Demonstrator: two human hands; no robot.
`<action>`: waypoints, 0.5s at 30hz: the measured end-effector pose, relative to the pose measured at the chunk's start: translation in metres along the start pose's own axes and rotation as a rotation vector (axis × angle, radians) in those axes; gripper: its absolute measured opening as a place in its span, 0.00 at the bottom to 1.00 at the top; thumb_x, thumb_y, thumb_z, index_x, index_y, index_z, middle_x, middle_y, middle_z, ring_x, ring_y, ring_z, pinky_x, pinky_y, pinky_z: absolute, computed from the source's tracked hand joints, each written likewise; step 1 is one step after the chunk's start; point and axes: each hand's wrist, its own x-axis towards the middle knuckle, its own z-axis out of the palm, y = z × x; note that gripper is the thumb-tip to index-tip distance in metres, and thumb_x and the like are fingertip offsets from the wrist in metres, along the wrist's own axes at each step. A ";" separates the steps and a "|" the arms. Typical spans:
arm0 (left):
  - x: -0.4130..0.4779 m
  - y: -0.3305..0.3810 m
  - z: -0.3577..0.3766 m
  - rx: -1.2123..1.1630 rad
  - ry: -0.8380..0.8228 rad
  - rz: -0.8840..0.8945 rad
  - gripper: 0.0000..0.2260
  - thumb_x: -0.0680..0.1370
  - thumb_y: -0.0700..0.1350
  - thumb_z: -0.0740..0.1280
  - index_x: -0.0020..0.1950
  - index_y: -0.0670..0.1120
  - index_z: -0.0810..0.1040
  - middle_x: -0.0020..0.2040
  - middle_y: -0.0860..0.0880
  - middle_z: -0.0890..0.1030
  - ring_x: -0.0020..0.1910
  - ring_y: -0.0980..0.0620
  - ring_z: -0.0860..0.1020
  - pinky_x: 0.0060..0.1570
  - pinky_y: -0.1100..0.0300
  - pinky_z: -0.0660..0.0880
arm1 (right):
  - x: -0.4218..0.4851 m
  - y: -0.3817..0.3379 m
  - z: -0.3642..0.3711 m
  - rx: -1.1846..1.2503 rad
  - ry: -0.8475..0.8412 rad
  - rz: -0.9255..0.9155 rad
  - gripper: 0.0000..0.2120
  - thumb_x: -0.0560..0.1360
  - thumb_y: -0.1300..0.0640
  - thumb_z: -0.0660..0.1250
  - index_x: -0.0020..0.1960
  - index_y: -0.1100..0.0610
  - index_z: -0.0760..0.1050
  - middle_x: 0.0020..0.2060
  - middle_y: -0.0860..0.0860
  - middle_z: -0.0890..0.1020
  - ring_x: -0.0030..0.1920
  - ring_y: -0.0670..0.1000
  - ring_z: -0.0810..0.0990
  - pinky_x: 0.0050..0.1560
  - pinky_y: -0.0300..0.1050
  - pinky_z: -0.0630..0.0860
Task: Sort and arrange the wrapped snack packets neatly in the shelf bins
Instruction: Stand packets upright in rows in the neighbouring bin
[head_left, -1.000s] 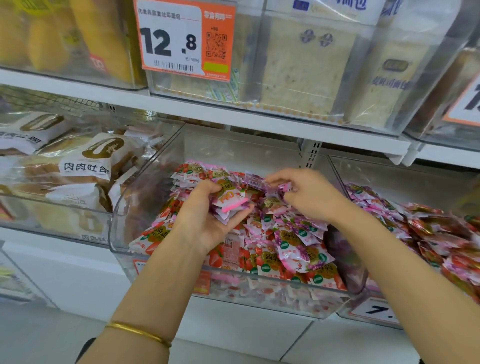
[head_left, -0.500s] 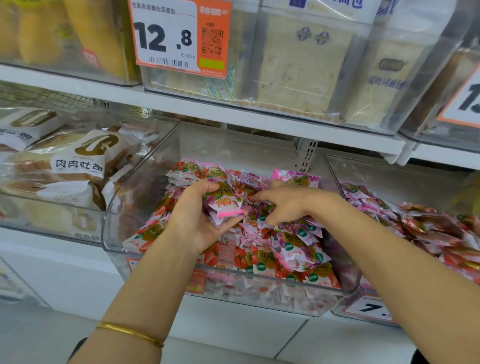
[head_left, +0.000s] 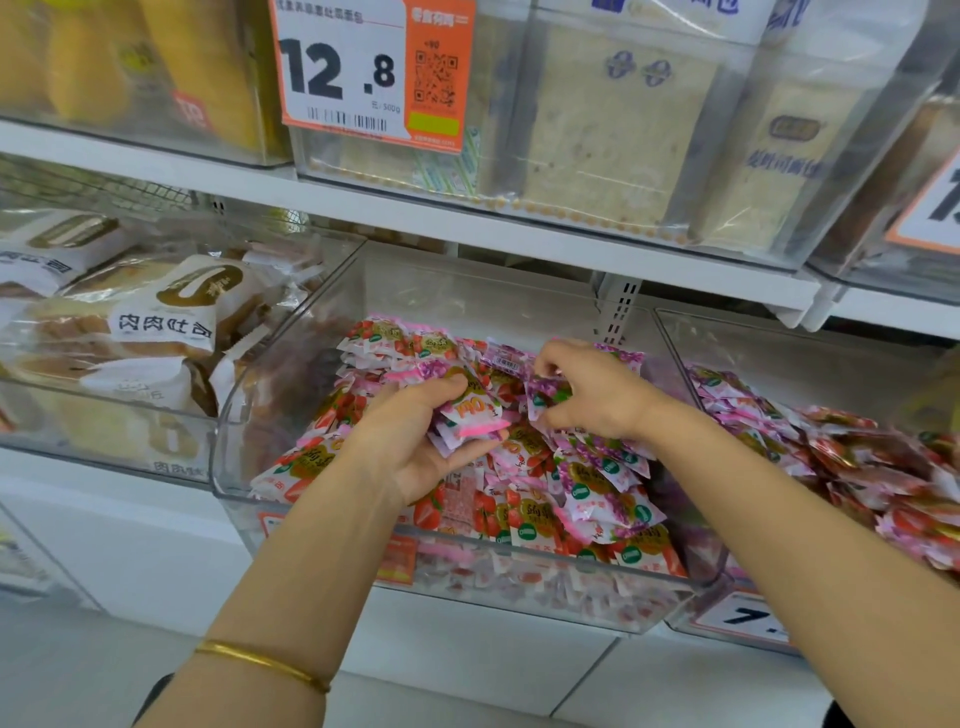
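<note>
Over the clear plastic middle bin (head_left: 234, 467), the left hand (head_left: 410, 447) grips a small stack of pink-edged white snack packets (head_left: 470, 415) (thumb on top). The right hand (head_left: 592, 389) pinches a purple grape-printed packet (head_left: 545, 395) above the heaped packets (head_left: 587, 499) filling that bin.
</note>
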 end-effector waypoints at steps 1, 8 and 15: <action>0.002 -0.001 -0.001 0.018 0.002 0.006 0.31 0.74 0.37 0.69 0.75 0.45 0.60 0.59 0.39 0.78 0.47 0.40 0.81 0.30 0.48 0.79 | 0.000 -0.001 -0.002 0.029 0.056 -0.004 0.19 0.70 0.58 0.72 0.57 0.58 0.70 0.54 0.51 0.70 0.55 0.51 0.70 0.45 0.40 0.63; 0.006 -0.006 0.003 0.024 -0.033 0.033 0.27 0.76 0.44 0.68 0.73 0.47 0.61 0.60 0.38 0.77 0.48 0.38 0.82 0.40 0.39 0.80 | -0.018 -0.029 -0.017 0.295 0.053 -0.129 0.22 0.70 0.55 0.73 0.62 0.51 0.71 0.60 0.45 0.71 0.59 0.42 0.69 0.60 0.38 0.67; 0.002 -0.006 0.002 0.013 -0.146 0.049 0.36 0.67 0.41 0.75 0.72 0.44 0.64 0.58 0.37 0.79 0.47 0.40 0.83 0.38 0.47 0.80 | -0.023 -0.035 -0.009 0.619 -0.082 -0.139 0.30 0.71 0.61 0.72 0.69 0.47 0.67 0.67 0.44 0.72 0.64 0.41 0.71 0.66 0.41 0.67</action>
